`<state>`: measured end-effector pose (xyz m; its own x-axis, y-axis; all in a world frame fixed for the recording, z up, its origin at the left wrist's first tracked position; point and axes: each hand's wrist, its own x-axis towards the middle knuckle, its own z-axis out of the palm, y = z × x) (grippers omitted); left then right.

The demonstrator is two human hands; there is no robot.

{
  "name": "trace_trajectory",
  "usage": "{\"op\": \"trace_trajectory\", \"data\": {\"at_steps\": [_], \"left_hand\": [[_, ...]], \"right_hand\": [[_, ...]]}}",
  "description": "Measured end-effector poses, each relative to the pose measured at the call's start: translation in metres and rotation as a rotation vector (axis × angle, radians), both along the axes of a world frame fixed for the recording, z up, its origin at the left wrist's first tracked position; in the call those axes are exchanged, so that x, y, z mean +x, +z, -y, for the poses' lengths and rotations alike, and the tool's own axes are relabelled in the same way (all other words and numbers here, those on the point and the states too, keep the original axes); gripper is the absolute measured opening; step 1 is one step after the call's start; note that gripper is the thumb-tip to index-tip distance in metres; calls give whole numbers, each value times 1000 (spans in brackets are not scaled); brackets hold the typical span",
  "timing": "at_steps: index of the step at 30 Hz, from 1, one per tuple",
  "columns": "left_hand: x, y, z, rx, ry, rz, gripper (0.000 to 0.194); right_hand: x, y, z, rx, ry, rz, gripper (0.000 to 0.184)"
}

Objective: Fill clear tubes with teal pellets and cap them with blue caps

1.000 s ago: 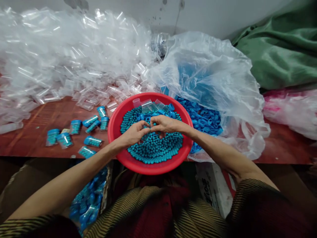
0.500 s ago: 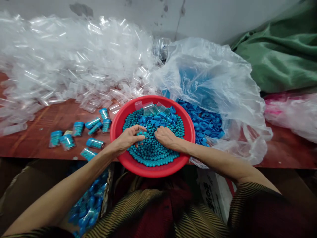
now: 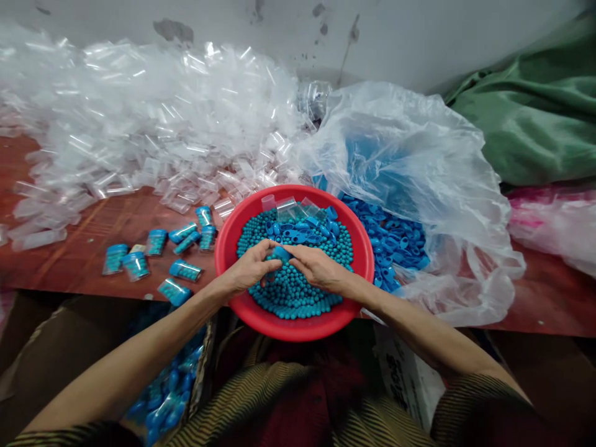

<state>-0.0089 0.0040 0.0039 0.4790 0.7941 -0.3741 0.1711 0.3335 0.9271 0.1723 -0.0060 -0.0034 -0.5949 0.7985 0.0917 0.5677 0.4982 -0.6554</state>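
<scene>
Over a red basin (image 3: 300, 333) of turquoise beads (image 3: 293, 305), my two hands meet. My left hand (image 3: 251, 267) is closed round a small clear plastic tube, mostly hidden by the fingers. A blue cap (image 3: 281, 253) sits at the tube's top, with the fingers of my right hand (image 3: 320, 267) closed at it; whether it is fully seated I cannot tell. Loose blue spoon-shaped caps (image 3: 302, 233) and a few empty clear tubes (image 3: 285, 210) lie on the beads at the basin's far side.
Capped tubes of beads (image 3: 185, 270) lie left of the basin. A large heap of clear tubes (image 3: 153, 118) fills the back left. Blue caps (image 3: 395, 242) spill from a plastic bag (image 3: 447, 161) at right. Below the table edge stands a box of filled blue-capped containers (image 3: 172, 385).
My right hand has come up from the beads and caps to my left hand, bringing a blue cap to the tube. The view has shifted slightly.
</scene>
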Motion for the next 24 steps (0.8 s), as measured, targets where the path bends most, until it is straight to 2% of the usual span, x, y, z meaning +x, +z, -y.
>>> {"op": "trace_trajectory", "data": {"at_steps": [6, 11, 16, 20, 22, 24], "left_hand": [[2, -3, 4, 46, -11, 71, 46], [3, 4, 13, -45, 72, 198, 53], [4, 9, 22, -88, 126, 209, 51], [11, 8, 25, -11, 204, 168, 35], [12, 7, 24, 55, 211, 144, 31], [11, 5, 21, 90, 189, 127, 30]], "right_hand": [[-4, -5, 5, -199, -351, -339, 15], [-12, -3, 14, -277, -478, -515, 17], [-13, 2, 24, -306, -443, -517, 16], [-17, -2, 31, -108, -411, -399, 18], [-16, -4, 33, 9, -360, -358, 19], [-12, -4, 32, 63, -298, -355, 21]]}}
